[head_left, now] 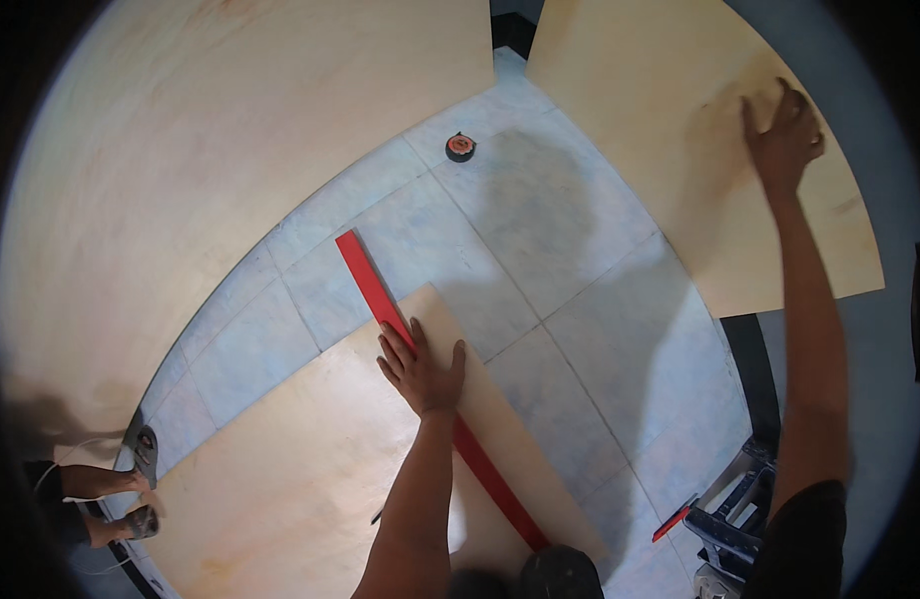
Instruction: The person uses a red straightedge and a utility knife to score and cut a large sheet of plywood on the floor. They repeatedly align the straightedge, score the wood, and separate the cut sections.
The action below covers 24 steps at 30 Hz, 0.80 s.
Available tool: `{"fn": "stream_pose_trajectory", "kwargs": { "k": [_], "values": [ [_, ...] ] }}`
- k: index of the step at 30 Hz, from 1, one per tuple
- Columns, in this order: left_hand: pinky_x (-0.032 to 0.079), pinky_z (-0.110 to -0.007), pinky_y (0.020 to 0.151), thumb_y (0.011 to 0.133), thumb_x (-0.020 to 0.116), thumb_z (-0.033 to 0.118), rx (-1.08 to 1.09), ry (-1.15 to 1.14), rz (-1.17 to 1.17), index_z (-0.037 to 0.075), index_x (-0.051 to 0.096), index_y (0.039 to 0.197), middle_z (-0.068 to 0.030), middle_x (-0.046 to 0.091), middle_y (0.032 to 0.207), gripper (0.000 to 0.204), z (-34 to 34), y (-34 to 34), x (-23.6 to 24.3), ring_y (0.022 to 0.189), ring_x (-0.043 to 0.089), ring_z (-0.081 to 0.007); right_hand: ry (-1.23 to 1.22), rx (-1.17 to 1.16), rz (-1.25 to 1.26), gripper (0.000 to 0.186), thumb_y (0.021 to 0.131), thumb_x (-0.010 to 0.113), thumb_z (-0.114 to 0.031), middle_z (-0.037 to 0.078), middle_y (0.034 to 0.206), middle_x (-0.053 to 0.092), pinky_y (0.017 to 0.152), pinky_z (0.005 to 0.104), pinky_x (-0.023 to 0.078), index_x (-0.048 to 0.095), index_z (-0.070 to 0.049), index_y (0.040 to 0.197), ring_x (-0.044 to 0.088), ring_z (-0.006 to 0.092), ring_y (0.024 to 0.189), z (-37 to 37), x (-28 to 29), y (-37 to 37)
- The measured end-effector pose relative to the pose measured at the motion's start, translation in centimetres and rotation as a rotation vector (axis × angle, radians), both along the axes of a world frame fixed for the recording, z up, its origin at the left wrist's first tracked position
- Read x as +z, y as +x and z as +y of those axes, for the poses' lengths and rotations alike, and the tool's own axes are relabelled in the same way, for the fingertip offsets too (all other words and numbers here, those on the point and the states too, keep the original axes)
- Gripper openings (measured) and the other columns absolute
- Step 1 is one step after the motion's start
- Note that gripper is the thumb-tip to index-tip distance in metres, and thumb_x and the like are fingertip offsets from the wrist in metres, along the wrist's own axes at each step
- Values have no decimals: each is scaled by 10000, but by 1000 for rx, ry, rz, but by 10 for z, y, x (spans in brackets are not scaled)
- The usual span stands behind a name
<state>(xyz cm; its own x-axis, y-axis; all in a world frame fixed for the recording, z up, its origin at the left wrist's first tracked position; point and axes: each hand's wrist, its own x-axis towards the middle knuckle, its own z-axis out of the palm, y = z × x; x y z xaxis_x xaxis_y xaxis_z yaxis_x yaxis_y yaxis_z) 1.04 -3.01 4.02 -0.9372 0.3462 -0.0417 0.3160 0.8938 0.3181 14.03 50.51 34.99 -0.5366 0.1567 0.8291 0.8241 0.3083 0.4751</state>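
My left hand [416,371] lies with its fingers spread over a long red straightedge [370,275], which runs diagonally across a pale board [270,449] on the floor, beyond its upper corner. My right hand [785,140] reaches to the upper right and touches another pale board [660,150] near its outer edge, fingers apart and slightly bent, casting a shadow on it. A small black-and-red tape measure [460,148] sits on the tiles beyond the straightedge. A thin dark object [376,514], too small to make out, shows beside my left forearm.
A large pale sheet [201,120] fills the upper left. Pale blue floor tiles [580,399] lie between the boards. Another person's legs [101,481] in sandals are at the lower left, near a white cable. A black case or tool [729,529] with a red item [670,524] lies at the lower right.
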Motion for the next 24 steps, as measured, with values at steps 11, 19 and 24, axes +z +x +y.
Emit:
{"fn": "stream_pose_trajectory", "kwargs": {
  "k": [11,19,24],
  "values": [
    [115,-652,1298,867,771,682,-169,137,-133,159,193,1736,-279,57,1787,1167,-30,-7,11,1652,36,-481,-1090,424,-252,647,922,774,-391,211,1414,537,1185,669,251,605,-49,1444,485,358,1388,-352,-175,87],
    [261,-581,1284,798,943,329,-381,436,-92,38,126,1723,-306,122,1770,1268,-242,46,-6,1636,121,-505,-1714,-56,-49,710,921,732,-568,219,1345,645,1119,625,367,620,-29,1370,559,410,1326,-586,-257,414],
    [216,-742,1220,825,817,646,-228,-52,-297,100,128,1739,-383,136,1733,1268,-457,229,11,1614,141,-555,-2087,-597,220,720,967,695,-541,320,1239,710,984,552,557,570,62,1340,679,502,1172,-672,-253,602]
  ]
}}
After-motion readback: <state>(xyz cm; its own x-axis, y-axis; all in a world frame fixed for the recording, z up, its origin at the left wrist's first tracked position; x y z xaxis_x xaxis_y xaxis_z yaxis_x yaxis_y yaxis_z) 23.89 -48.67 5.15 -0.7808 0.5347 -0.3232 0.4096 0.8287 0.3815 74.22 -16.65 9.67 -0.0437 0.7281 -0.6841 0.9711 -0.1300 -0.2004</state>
